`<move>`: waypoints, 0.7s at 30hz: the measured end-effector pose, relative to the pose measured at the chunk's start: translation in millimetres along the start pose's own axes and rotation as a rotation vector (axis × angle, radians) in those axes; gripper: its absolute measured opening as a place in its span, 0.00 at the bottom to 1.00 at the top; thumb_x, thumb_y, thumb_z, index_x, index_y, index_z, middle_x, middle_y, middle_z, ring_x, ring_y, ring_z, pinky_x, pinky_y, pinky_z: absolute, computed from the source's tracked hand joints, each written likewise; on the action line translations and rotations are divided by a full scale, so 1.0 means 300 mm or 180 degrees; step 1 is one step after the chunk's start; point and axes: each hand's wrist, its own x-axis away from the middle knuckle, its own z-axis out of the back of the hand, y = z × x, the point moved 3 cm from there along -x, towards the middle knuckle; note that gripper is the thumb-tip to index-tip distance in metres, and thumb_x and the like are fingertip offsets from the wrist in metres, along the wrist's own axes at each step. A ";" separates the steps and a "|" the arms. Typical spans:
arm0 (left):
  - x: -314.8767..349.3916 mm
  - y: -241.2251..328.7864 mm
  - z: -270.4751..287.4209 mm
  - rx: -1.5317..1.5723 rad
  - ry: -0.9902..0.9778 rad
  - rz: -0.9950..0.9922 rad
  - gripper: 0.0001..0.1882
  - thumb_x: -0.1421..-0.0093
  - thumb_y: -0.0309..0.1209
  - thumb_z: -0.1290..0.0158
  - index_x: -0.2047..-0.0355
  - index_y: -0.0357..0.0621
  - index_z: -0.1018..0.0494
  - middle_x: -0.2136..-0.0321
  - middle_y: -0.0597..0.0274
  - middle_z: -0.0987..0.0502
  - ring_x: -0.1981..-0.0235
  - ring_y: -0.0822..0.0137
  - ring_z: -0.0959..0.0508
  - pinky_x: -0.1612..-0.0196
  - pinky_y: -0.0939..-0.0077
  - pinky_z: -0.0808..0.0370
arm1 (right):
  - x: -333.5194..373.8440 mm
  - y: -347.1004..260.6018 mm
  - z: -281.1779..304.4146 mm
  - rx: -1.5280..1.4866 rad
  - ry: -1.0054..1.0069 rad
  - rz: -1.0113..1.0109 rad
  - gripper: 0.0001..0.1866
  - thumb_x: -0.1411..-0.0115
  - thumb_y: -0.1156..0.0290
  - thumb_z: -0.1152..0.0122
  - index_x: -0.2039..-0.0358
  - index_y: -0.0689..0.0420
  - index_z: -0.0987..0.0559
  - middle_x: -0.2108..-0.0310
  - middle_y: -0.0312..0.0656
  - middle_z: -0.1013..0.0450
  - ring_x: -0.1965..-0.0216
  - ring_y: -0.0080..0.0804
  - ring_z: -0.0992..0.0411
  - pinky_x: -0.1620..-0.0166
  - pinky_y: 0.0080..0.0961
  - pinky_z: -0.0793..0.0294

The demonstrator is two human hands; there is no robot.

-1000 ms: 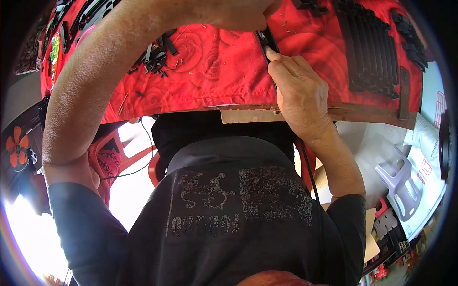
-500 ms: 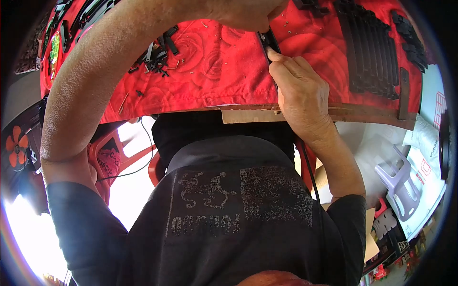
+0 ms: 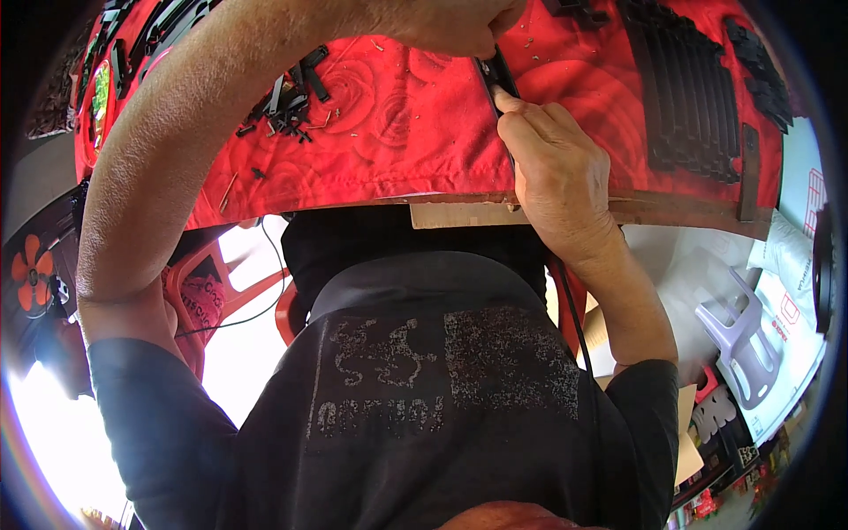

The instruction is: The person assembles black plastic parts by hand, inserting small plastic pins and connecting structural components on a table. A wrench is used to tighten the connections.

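A narrow black plastic strip (image 3: 501, 78) lies lengthwise on the red flowered cloth (image 3: 389, 150), near the middle of the table. My right hand (image 3: 558, 168) grips its nearer end, the index finger pressed along it and the other fingers curled in. Reaching across from the left, my left hand (image 3: 455, 28) is bent over the strip's far end with its fingers closed; the fingertips are partly cut off by the upper edge. Whatever else sits under them is hidden.
Long black strips (image 3: 685, 97) lie side by side at the right, with more black parts (image 3: 758, 79) beyond them. Small black pieces (image 3: 291, 102) are heaped left of centre. A cable (image 3: 574, 309) hangs beside my right arm. A purple plastic chair (image 3: 746, 344) stands lower right.
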 end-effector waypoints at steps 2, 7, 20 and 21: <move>0.000 -0.002 -0.004 0.0085 -0.0256 0.0232 0.09 0.47 0.26 0.48 0.79 0.30 0.25 0.84 0.44 0.28 0.82 0.52 0.29 0.74 0.58 0.31 | 0.001 0.000 0.002 -0.0009 0.0001 -0.0006 0.06 0.50 0.76 0.42 0.70 0.56 0.26 0.57 0.41 0.21 0.68 0.34 0.27 0.69 0.26 0.23; 0.000 -0.024 -0.015 0.0158 -0.0246 0.0370 0.09 0.46 0.27 0.48 0.78 0.31 0.25 0.84 0.49 0.27 0.82 0.57 0.29 0.75 0.60 0.30 | -0.003 -0.006 0.002 -0.0028 -0.0034 -0.0012 0.06 0.51 0.76 0.42 0.71 0.56 0.27 0.56 0.41 0.21 0.68 0.34 0.27 0.69 0.26 0.23; 0.004 -0.001 -0.008 -0.0025 -0.0249 0.0212 0.08 0.49 0.25 0.49 0.80 0.31 0.27 0.85 0.46 0.29 0.82 0.54 0.29 0.74 0.59 0.31 | -0.002 -0.007 0.000 0.0065 -0.0014 0.0016 0.06 0.51 0.76 0.41 0.70 0.56 0.26 0.57 0.40 0.21 0.67 0.33 0.26 0.69 0.25 0.23; 0.003 -0.004 -0.015 -0.0097 -0.0156 0.0124 0.08 0.49 0.24 0.50 0.80 0.31 0.27 0.85 0.46 0.29 0.82 0.55 0.29 0.74 0.59 0.31 | -0.002 -0.008 0.001 0.0023 -0.0015 -0.0009 0.06 0.51 0.76 0.41 0.70 0.56 0.26 0.57 0.40 0.21 0.67 0.33 0.26 0.69 0.25 0.23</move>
